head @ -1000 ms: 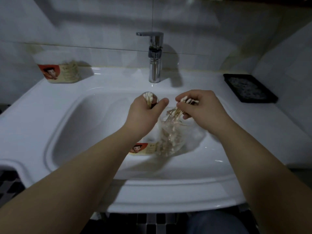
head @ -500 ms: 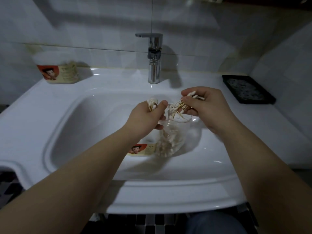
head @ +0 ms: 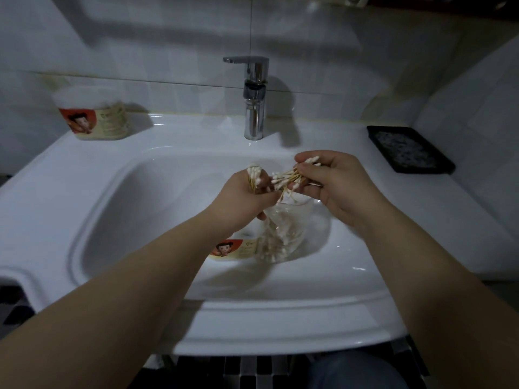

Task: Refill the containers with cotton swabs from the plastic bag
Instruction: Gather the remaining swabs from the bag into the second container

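Head view: over the basin of the sink (head: 84, 169), the left hand (head: 244, 197) is curled round an upright bundle (head: 254, 175) of cotton swabs, tips upward. The right hand (head: 334, 183) pinches a sideways bundle (head: 289, 178), whose tips point at the left hand and nearly touch it. Under both hangs the plastic bag (head: 283, 228), with many swabs in it; which fingers hold its mouth I cannot tell. Just beside the bag, low in the basin, is the labelled container (head: 236, 249), partly hidden by the left forearm. A second container (head: 92, 113) stands on the sink ledge far left, well apart, and looks full. The step seems to be joining the two bunches. To do it well, turn the right bunch upright so the sticks run parallel, slide it against the left bunch, and close the left fingers round both before letting go, all above the bag so that strays fall back in
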`<state>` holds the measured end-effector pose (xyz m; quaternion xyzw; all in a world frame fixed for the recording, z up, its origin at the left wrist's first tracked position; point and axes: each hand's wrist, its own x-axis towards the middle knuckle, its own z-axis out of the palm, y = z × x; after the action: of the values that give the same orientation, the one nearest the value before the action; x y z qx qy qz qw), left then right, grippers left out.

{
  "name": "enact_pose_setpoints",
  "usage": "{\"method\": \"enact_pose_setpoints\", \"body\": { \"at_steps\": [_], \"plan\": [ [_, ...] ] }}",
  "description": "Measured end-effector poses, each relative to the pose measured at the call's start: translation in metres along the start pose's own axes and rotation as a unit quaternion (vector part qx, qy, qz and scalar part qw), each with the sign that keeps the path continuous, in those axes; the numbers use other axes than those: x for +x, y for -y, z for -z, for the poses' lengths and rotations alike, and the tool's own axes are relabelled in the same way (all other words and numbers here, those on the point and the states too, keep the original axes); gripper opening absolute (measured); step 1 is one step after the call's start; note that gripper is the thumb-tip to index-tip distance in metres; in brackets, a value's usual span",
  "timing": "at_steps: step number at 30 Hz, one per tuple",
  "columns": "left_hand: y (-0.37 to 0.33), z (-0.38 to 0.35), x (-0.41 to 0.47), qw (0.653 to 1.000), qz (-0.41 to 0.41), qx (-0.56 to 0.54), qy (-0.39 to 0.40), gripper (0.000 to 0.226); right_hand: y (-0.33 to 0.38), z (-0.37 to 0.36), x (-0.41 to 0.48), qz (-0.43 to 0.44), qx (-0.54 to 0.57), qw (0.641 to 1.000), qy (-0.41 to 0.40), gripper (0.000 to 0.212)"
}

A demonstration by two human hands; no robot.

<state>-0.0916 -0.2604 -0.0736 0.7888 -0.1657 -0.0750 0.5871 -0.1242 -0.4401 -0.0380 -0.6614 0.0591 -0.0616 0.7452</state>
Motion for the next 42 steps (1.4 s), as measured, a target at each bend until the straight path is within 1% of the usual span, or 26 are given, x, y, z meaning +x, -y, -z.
{"method": "enact_pose_setpoints", "body": {
  "at_steps": [4,7,12,14,16,18,22,25,28,29,31,33,36,38,40,42],
  "plan": [
    [0.001,0.000,0.000,1.000,-0.007,0.007,0.015,0.011,0.000,-0.002,0.000,-0.019,0.020,1.000,0.013,0.013],
    [0.001,0.000,-0.001,0.999,-0.018,-0.008,0.034,0.014,0.001,-0.002,0.000,-0.026,0.033,0.999,0.013,0.013],
    [0.002,-0.001,-0.003,0.995,-0.007,-0.055,0.077,0.024,0.001,0.000,0.002,-0.019,0.024,1.000,-0.001,0.014],
    [0.001,-0.001,-0.004,0.995,-0.004,-0.061,0.084,0.022,0.003,0.001,0.002,-0.019,0.024,1.000,-0.006,0.014],
    [0.001,0.000,-0.003,0.996,-0.007,-0.039,0.081,0.018,0.004,0.003,0.002,-0.019,0.029,0.999,-0.013,0.014],
    [0.002,0.001,-0.001,0.996,0.002,-0.029,0.084,0.023,0.005,0.006,0.004,-0.017,0.037,0.999,-0.026,0.015],
    [0.005,0.003,0.002,0.992,0.041,-0.096,0.074,0.026,0.007,0.011,0.006,-0.013,0.032,0.998,-0.046,0.015],
    [0.002,0.002,0.001,0.988,0.058,-0.131,0.054,0.019,0.006,0.012,0.005,-0.010,0.017,0.999,-0.044,0.014],
    [0.001,0.001,0.002,0.987,0.062,-0.142,0.039,0.013,0.004,0.012,0.005,-0.005,0.004,0.999,-0.043,0.013],
    [0.001,0.001,0.001,0.987,0.067,-0.142,0.034,0.015,0.004,0.012,0.006,-0.003,0.000,0.999,-0.044,0.013],
    [0.003,0.001,0.002,0.985,0.079,-0.149,0.029,0.026,0.003,0.013,0.006,0.002,-0.011,0.999,-0.044,0.013],
    [0.002,0.001,0.002,0.983,0.085,-0.161,0.040,0.031,0.002,0.013,0.006,0.005,-0.030,0.999,-0.039,0.014],
    [0.000,0.001,0.002,0.974,0.104,-0.189,0.061,0.030,0.000,0.013,0.005,0.008,-0.068,0.997,-0.027,0.014],
    [0.000,0.001,0.001,0.979,0.104,-0.165,0.061,0.022,-0.001,0.012,0.004,0.007,-0.086,0.996,-0.023,0.014],
    [0.002,0.000,0.000,0.990,0.083,-0.103,0.051,0.023,0.000,0.010,0.003,0.007,-0.096,0.995,-0.022,0.014],
    [0.005,0.000,0.002,0.994,0.070,-0.081,0.032,0.024,0.000,0.009,0.003,0.009,-0.100,0.995,-0.026,0.014]
  ]
}}
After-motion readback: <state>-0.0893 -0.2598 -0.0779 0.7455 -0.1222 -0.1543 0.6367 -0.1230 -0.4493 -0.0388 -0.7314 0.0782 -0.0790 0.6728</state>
